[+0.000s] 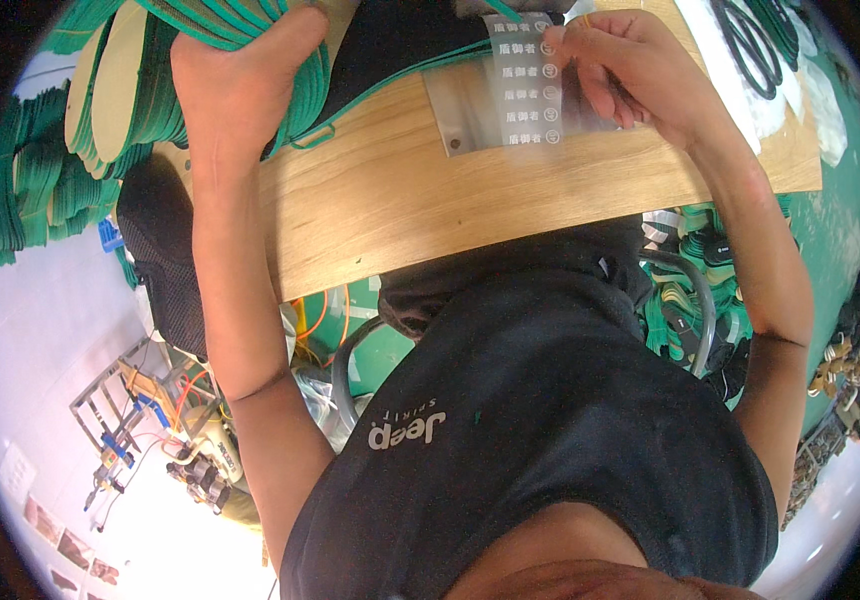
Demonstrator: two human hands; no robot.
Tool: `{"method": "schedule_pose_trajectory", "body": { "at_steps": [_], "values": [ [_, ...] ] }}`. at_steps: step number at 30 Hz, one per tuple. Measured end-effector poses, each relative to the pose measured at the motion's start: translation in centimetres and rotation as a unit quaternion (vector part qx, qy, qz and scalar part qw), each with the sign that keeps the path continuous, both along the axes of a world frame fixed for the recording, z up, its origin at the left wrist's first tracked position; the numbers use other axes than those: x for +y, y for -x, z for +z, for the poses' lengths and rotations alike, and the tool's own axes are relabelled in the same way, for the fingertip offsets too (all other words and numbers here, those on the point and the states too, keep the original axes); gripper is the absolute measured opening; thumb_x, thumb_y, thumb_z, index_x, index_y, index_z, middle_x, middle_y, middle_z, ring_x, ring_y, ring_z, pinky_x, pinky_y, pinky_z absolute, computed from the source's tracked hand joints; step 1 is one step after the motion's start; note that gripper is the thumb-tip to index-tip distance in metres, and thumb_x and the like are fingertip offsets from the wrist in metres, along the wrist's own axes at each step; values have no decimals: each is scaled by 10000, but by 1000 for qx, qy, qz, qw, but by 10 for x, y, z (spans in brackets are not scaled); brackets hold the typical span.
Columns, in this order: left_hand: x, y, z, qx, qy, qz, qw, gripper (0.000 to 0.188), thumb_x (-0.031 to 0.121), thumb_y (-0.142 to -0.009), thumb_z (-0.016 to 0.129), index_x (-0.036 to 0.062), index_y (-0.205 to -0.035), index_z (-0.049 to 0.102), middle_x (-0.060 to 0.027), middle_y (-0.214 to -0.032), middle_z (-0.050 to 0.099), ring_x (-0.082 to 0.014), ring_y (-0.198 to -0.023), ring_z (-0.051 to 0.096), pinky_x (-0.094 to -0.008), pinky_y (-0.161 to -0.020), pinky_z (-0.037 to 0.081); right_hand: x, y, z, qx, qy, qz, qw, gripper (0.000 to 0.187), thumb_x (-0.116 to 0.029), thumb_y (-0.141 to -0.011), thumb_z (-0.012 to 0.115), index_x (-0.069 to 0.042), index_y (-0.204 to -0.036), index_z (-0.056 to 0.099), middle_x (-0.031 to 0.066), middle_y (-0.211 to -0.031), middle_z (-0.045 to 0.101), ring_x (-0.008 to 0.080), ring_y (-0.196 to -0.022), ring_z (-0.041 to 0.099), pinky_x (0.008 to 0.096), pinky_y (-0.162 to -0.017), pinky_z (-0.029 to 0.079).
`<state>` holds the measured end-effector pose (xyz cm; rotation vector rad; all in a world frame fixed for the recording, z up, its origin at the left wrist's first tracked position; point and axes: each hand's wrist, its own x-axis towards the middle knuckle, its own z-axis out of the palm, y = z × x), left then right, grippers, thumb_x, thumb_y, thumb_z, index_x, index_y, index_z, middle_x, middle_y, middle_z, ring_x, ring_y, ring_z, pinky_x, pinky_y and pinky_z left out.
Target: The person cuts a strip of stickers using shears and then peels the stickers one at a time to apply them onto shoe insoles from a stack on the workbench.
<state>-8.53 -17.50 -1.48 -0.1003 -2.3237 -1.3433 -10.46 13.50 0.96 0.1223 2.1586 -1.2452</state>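
Observation:
My left hand (230, 90) is closed round a stack of green-edged soles (310, 85) at the upper left of the table; its fingertips are hidden behind the stack. Pale cream sole faces (130, 90) show just left of that wrist. My right hand (640, 70) pinches the upper right edge of a translucent label strip (525, 95) with white print, its other fingers curled. Under the strip lies a clear plastic sheet (460, 115) on the wood. A thin green cord (400, 72) runs from beside the stack toward the strip.
The wooden table (370, 220) ends just in front of my body. More green soles (35, 190) hang in piles at the far left, and others (695, 300) lie below on the right. Black cord loops (750, 50) rest at the upper right. A metal rack (115, 400) stands lower left.

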Motion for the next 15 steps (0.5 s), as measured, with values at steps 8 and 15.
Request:
{"method": "schedule_pose_trajectory", "body": {
  "at_steps": [8, 15],
  "values": [
    [-7, 5, 0, -17, -18, -21, 999, 340, 59, -753, 790, -34, -1065, 693, -69, -1016, 720, -161, -922, 660, -312, -885, 509, 6, -1, -9, 18, 59, 4, 998, 291, -187, -961, 616, -56, -706, 670, 39, -515, 587, 110, -411, 495, 250, -403, 327],
    [15, -2, 4, 31, -102, -67, 992, 388, 67, -779, 676, -31, -1149, 615, -50, -997, 650, -160, -869, 614, -310, -772, 509, 7, -1, -12, 42, 70, 16, 997, 300, -181, -954, 614, -62, -681, 642, 38, -493, 572, 113, -395, 474, 256, -402, 328]
  ]
}}
